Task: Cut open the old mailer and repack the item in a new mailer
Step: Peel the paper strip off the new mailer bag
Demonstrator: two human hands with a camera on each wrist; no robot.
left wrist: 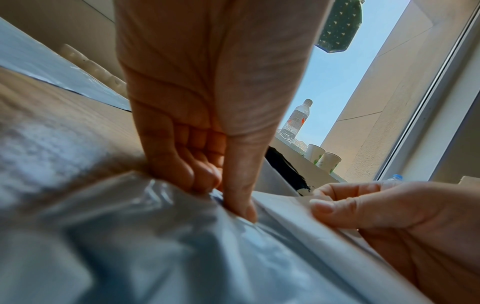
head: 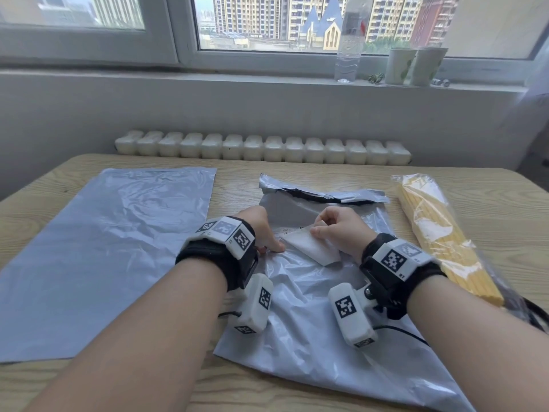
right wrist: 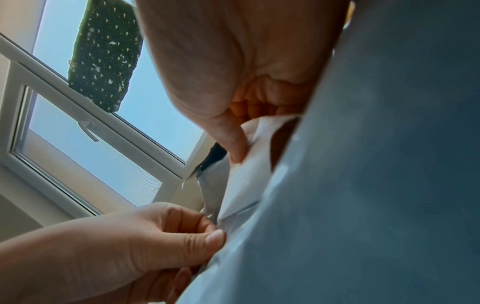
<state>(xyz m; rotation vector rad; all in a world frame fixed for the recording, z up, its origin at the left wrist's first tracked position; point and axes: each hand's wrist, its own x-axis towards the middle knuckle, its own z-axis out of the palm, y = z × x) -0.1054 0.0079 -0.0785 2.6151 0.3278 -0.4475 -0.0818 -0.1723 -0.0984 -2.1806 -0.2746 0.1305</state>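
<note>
Old mailer (head: pixel 312 292) torn open (contents unseen), label (head: pixel 309 248) pinched by right hand (head: pixel 341 230), left hand (head: pixel 264 230) pressing.

This looks like a room in a flat or small office high up in a city. A wide white-framed window (head: pixel 267 25) looks out on tall apartment blocks. Its sill (head: pixel 267 77) holds a clear water bottle (head: pixel 349 49) and two paper cups (head: pixel 416 65). A white ribbed radiator (head: pixel 261 150) sits under the sill against a plain grey wall. In front stands a light wood-grain table (head: pixel 297 168) with grey plastic mailers (head: pixel 104 248) spread on it
</note>
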